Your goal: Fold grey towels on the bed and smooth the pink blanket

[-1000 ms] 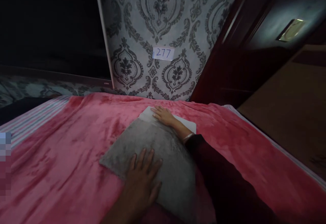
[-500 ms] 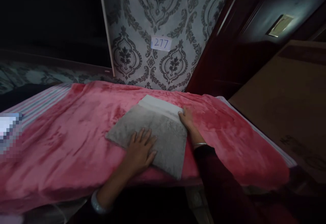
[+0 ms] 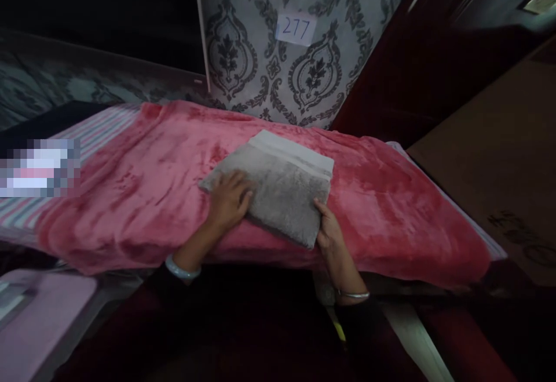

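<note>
A folded grey towel [image 3: 282, 191] with a pale band along its far edge lies slantwise on a pink plush blanket [image 3: 165, 162]. On the towel's left part rests my left hand [image 3: 230, 196], palm down, its fingers bent a little and apart. My right hand [image 3: 329, 225] pinches the near right edge, with the thumb on top and the other fingers under the cloth. The towel's underside is hidden.
Beneath the blanket shows a striped sheet [image 3: 117, 121]. A large cardboard box [image 3: 490, 156] stands on the right. At the back are a dark screen [image 3: 99, 11] and a wall paper marked 277 [image 3: 296, 27]. A pink stool-like surface [image 3: 56, 312] is at lower left.
My right hand has slid from the far right corner down to the near right edge and taken hold there. My left hand has shifted toward the towel's left corner. The view has tilted down.
</note>
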Action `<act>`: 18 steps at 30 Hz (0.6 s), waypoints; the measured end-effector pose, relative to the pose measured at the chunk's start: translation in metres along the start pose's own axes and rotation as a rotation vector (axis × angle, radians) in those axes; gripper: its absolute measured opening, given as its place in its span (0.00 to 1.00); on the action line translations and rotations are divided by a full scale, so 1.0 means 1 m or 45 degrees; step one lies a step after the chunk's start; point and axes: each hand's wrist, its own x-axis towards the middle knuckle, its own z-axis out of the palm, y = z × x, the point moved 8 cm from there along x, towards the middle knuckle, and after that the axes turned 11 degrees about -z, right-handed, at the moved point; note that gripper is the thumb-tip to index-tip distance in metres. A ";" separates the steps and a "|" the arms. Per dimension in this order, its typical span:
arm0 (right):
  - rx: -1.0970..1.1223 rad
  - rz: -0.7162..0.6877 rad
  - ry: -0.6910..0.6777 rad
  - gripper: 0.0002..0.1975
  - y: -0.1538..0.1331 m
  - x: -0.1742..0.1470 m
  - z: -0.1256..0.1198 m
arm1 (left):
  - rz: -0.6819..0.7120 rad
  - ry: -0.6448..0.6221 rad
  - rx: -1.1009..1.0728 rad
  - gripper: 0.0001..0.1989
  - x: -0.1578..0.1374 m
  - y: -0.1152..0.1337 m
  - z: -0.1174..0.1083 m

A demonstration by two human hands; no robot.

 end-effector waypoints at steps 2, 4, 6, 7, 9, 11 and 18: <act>-0.040 0.017 -0.026 0.16 -0.004 -0.003 0.002 | -0.201 0.154 -0.081 0.19 0.013 -0.038 -0.027; -0.104 0.035 -0.043 0.19 -0.006 -0.002 0.003 | -0.399 0.138 -0.263 0.21 0.025 -0.076 -0.039; -0.177 0.067 -0.053 0.19 -0.007 0.002 0.001 | -0.595 0.053 -0.502 0.21 0.033 -0.105 -0.038; -0.211 0.075 -0.055 0.18 -0.007 0.004 0.000 | -0.665 0.006 -0.599 0.21 0.035 -0.113 -0.035; -0.258 0.046 -0.059 0.18 -0.013 0.008 -0.003 | -0.730 -0.063 -0.726 0.20 0.036 -0.117 -0.028; -0.298 -0.040 -0.077 0.19 -0.024 0.009 -0.007 | -0.738 -0.086 -0.806 0.20 0.035 -0.112 -0.025; -0.319 0.059 -0.106 0.19 -0.031 0.007 -0.033 | -0.887 -0.287 -0.988 0.24 0.021 -0.108 -0.010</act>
